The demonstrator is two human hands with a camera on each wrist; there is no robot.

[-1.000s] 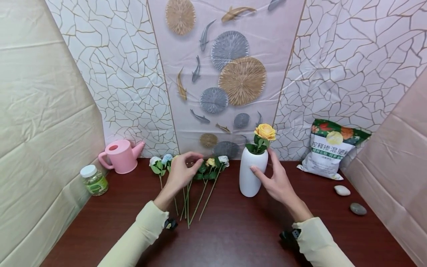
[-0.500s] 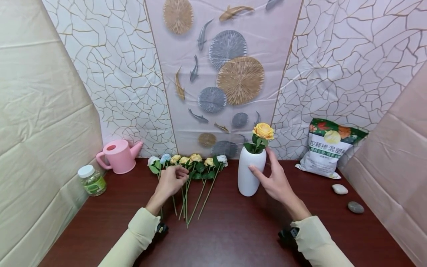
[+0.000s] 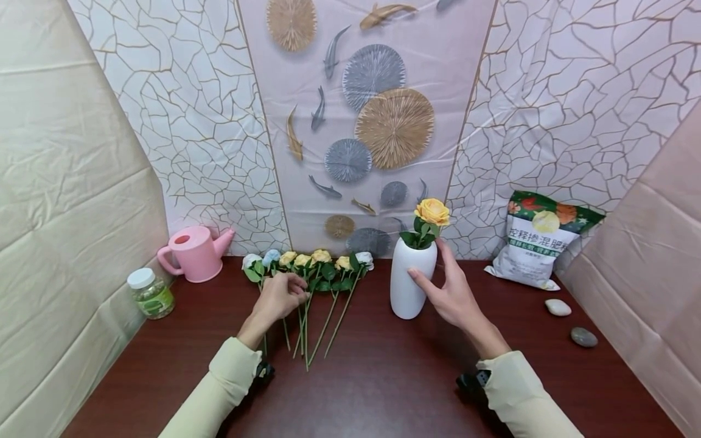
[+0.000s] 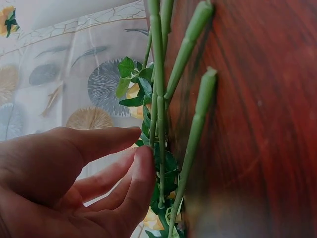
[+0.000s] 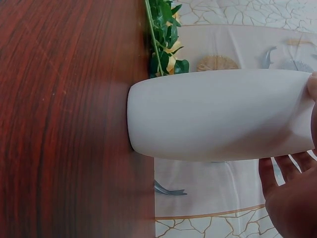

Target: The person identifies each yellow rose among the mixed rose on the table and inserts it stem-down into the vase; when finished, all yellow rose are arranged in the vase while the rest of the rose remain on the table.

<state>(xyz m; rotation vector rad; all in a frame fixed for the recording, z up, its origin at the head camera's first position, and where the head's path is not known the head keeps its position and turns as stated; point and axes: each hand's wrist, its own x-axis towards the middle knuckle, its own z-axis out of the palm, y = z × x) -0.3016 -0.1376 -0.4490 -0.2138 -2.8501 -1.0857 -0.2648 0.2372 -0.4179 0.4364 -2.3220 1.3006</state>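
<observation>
A white vase stands upright on the table, a yellow rose rising from its mouth. My right hand holds the vase from the right, its thumb across the front and the fingers round the back. To the left lies a row of artificial roses: yellow roses, a light blue rose and white roses at both ends. Over their green stems hovers my left hand. In the left wrist view its thumb and forefinger tips are slightly apart, close beside a stem; contact is unclear.
A pink watering can and a lidded jar stand at the left. On the right are a fertilizer bag, a white stone and a grey stone. A patterned cloth backdrop borders the table.
My left hand has come down and left from above the roses to their stems, then stayed nearly still. My right hand keeps hold of the vase. The head view shifted slightly.
</observation>
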